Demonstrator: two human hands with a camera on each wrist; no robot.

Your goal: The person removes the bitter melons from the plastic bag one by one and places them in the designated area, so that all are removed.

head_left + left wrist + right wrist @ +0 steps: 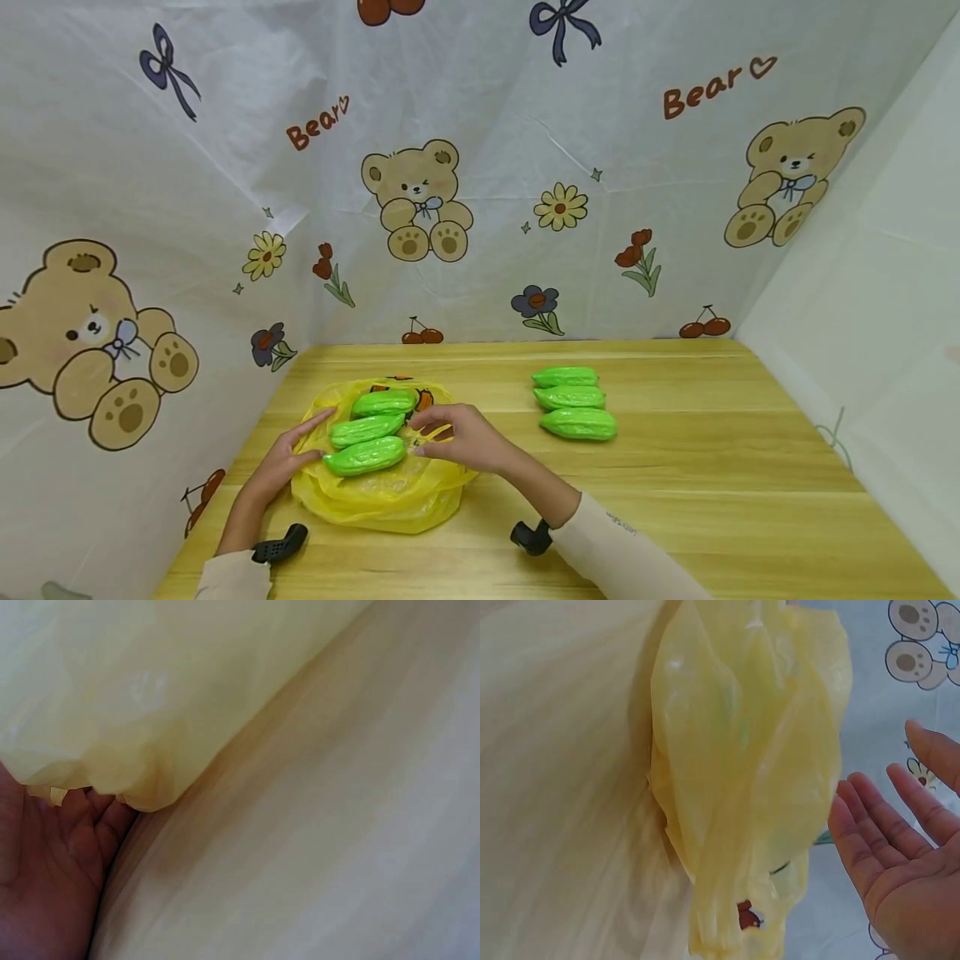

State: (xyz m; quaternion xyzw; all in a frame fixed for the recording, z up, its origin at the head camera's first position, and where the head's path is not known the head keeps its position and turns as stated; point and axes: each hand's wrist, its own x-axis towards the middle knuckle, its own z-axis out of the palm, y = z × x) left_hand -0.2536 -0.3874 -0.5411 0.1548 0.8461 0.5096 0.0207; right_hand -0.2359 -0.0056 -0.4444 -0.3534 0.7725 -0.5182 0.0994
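A yellow plastic bag (382, 507) lies spread on the table at the left, its mouth turned up. Three bright green, ridged melons that look like bitter melons are in it: a front one (366, 457), a middle one (366, 431) and a rear one (384, 403). My left hand (279, 462) rests against the bag's left rim with fingers extended, thumb beside the front melon. In the left wrist view, bag film partly hides its fingers. Over the bag's right side hovers my right hand (468, 439), fingers apart and holding nothing; the right wrist view shows its open palm (911, 892).
Three more green melons (573, 400) lie in a stacked row on the wooden table (697, 467), right of the bag. A bear-printed white sheet (495, 125) covers the back and left. A thin pale green cord (836, 442) hangs by the right wall.
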